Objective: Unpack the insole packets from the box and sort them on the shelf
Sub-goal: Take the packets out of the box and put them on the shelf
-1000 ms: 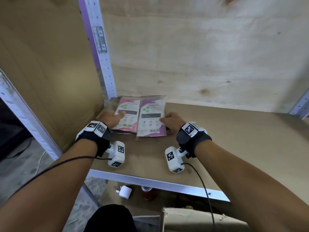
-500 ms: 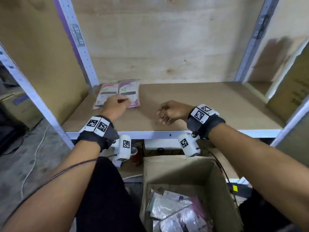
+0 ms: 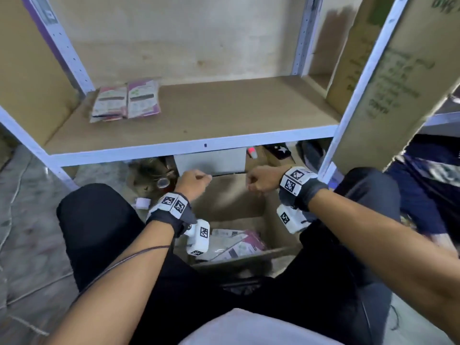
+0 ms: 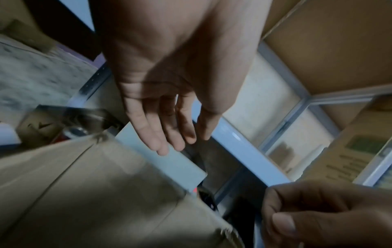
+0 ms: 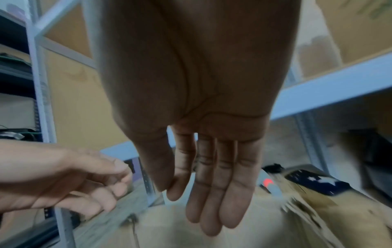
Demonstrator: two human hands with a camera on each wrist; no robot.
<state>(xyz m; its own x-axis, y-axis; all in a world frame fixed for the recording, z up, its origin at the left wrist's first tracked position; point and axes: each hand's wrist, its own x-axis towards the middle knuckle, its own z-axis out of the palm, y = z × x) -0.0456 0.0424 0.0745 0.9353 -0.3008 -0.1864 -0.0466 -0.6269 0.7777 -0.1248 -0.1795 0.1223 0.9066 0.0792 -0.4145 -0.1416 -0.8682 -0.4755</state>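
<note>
Two pink and purple insole packets (image 3: 125, 100) lie side by side at the back left of the brown shelf board (image 3: 224, 115). On the floor between my knees stands the open cardboard box (image 3: 224, 197), with several more packets (image 3: 236, 244) in its bottom. My left hand (image 3: 194, 179) and right hand (image 3: 260, 181) hover over the box's far edge, below the shelf. Both are empty. In the left wrist view the left fingers (image 4: 167, 135) hang loose above the box flap (image 4: 84, 184). In the right wrist view the right fingers (image 5: 212, 193) hang straight over the box (image 5: 212, 234).
A tall printed carton (image 3: 398, 78) fills the bay to the right, behind a white upright (image 3: 358, 90). Under the shelf sit a flat grey box (image 3: 211, 160), a can (image 3: 162, 182) and a white plug (image 3: 142, 203). My dark-trousered legs flank the box.
Both hands have let go of the packets on the shelf, pulled back and dropped to just above the box. The head view has tilted down to the floor.
</note>
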